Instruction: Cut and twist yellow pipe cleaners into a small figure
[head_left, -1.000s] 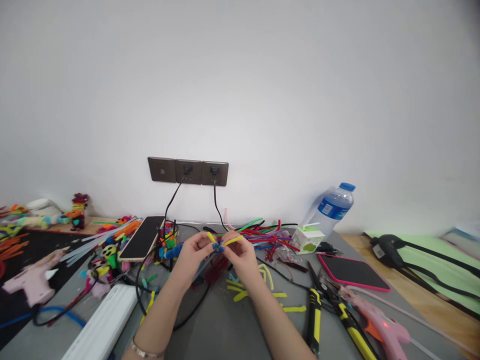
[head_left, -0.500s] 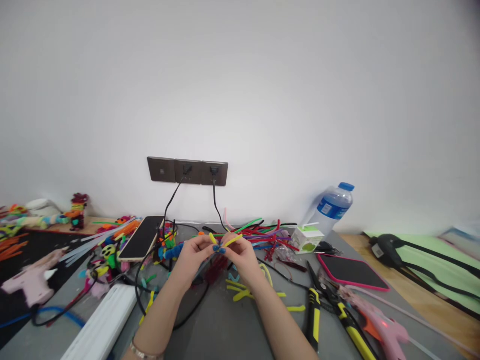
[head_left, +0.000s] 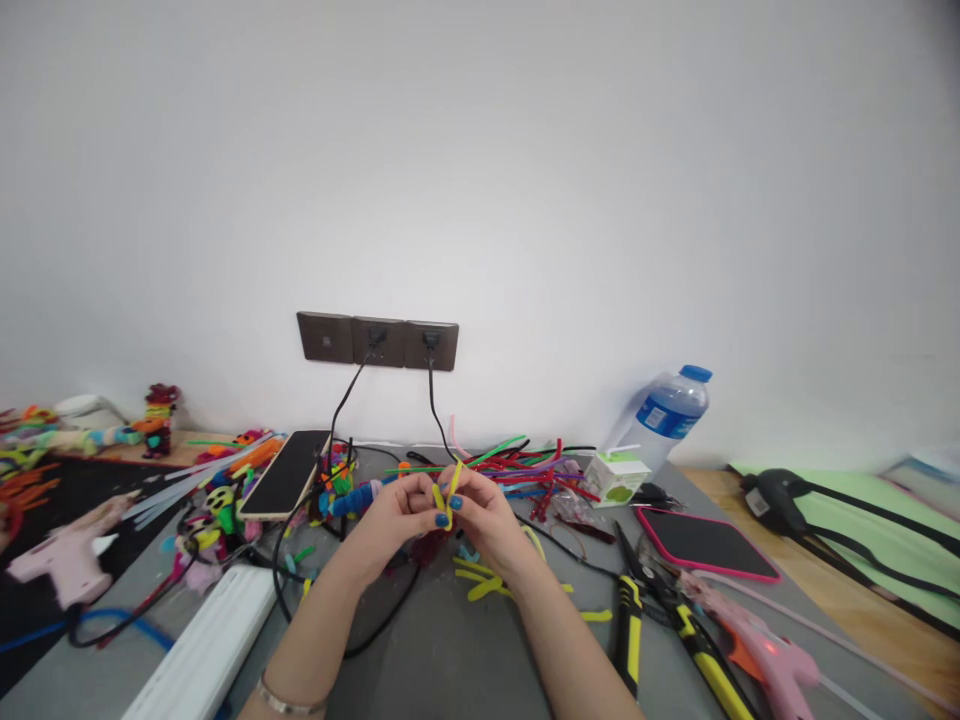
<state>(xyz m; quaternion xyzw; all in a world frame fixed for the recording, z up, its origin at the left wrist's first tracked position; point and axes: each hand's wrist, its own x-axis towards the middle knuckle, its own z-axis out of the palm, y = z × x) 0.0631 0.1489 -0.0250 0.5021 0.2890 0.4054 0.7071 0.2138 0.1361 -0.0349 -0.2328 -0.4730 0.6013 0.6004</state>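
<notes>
My left hand (head_left: 401, 515) and right hand (head_left: 484, 515) both pinch a thin, bent, fuzzy yellow strip (head_left: 454, 481). Loosening either pinch could let it spring apart.

Between the 2 forearms, bare grey counter (head_left: 435, 650) gives a low lane up toward the left hand (head_left: 397, 520) and right hand (head_left: 487, 520). Above both, the air is open as far as the wall (head_left: 480, 200).

Leftward, a looping black cable (head_left: 276, 560) hangs beside the left forearm, with a long white bar (head_left: 206, 645) and a phone (head_left: 283, 475) past it. Straight ahead, heaped pipe cleaners (head_left: 517, 460) block a low reach. Rightward, loose yellow strips (head_left: 487, 587) lie near the forearm, then spread-handled pliers (head_left: 686, 620) and a pink glue gun (head_left: 776, 655). A tilted bottle (head_left: 667, 415) and small carton (head_left: 616, 482) stand behind.
</notes>
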